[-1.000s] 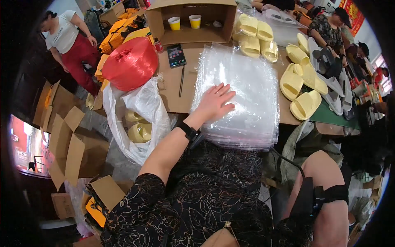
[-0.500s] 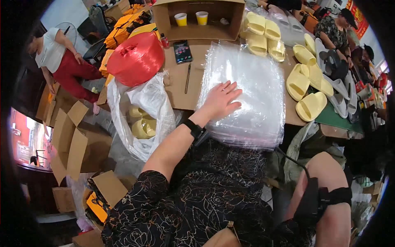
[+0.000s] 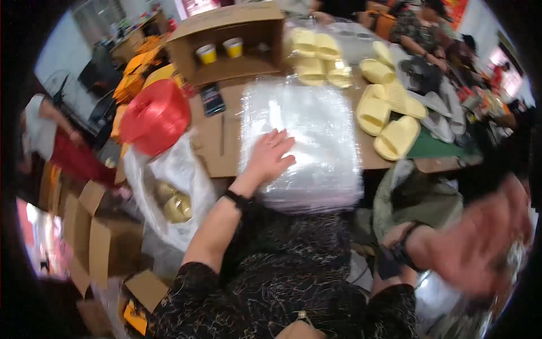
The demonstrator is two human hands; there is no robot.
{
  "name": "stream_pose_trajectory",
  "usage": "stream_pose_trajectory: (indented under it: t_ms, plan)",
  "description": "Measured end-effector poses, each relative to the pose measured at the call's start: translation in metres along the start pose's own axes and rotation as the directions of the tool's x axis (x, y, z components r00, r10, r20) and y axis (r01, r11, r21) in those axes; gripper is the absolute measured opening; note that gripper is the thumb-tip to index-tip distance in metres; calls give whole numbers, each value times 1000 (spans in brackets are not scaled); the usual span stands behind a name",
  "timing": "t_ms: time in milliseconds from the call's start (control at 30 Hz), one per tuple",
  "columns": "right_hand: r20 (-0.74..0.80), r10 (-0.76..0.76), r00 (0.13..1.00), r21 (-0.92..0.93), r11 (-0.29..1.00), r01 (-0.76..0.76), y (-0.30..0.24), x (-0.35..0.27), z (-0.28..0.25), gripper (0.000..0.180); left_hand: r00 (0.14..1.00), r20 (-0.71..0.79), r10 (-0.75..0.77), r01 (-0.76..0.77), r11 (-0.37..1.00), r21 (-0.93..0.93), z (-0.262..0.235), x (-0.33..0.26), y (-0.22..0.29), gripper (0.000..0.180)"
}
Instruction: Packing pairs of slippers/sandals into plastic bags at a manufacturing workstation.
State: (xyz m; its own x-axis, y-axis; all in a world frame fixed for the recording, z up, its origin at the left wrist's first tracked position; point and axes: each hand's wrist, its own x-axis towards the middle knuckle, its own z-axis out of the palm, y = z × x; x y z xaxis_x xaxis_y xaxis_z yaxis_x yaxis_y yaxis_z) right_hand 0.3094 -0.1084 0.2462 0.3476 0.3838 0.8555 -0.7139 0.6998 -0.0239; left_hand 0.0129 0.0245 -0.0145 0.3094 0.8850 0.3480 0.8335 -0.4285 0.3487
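Note:
My left hand [image 3: 269, 157] lies flat with its fingers spread on a stack of clear plastic bags [image 3: 307, 124], at the stack's left side. Off to the right, my right hand [image 3: 480, 240] is raised away from the table and smeared by motion, so its fingers do not read. Pale yellow slippers [image 3: 397, 138] lie loose to the right of the bags. Several more yellow slippers [image 3: 311, 70], wrapped in clear plastic, rest behind the stack.
A red roll of plastic twine [image 3: 155, 116] stands above a white sack [image 3: 195, 192] holding yellow slippers. Beside the bags lie a phone [image 3: 213, 100] and a pen [image 3: 222, 135]. An open carton [image 3: 186, 62] holds two cups. Grey slippers [image 3: 437, 127] and people are at the right.
My right hand, out of sight before, now shows blurred at the right. The whole view has shifted, moving the table things leftward in it. My left hand stays spread on the bags.

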Motion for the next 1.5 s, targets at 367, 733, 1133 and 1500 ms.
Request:
stream_pose_trajectory:
  t_ms: [367, 733, 1133, 1500]
  plan:
    - [-513, 395, 762, -97, 855, -509, 84, -25, -157, 28, 999, 27, -18, 17, 999, 28, 1, -5, -5, 54]
    - [-389, 97, 916, -918, 40, -394, 97, -15, -305, 23, 1000, -7, -4, 4, 1000, 3, -5, -4, -2, 50]
    - [-559, 681, 473, -779, -627, -17, 155, -23, -344, 81, 1000, -15, -10, 11, 999, 47, 0, -11, -12, 53]
    - [-656, 672, 343, -745, -649, -153, 168, 6, -372, 65, 1000, -24, 3, -3, 1000, 8, -4, -6, -1, 53]
